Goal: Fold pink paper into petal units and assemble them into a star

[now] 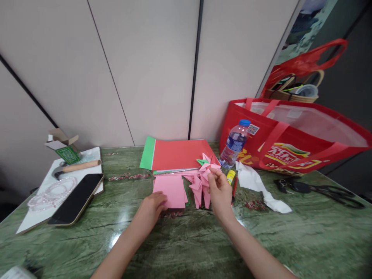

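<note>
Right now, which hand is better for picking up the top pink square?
Probably the left hand: it's right at the lower left corner of the pink squares. The right hand is farther away, over by the folded pink pieces.

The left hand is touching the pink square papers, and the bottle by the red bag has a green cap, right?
Not quite: the cap is blue, as the head view shows. The left hand does touch the pink papers, and the bottle is by the red bag.
</note>
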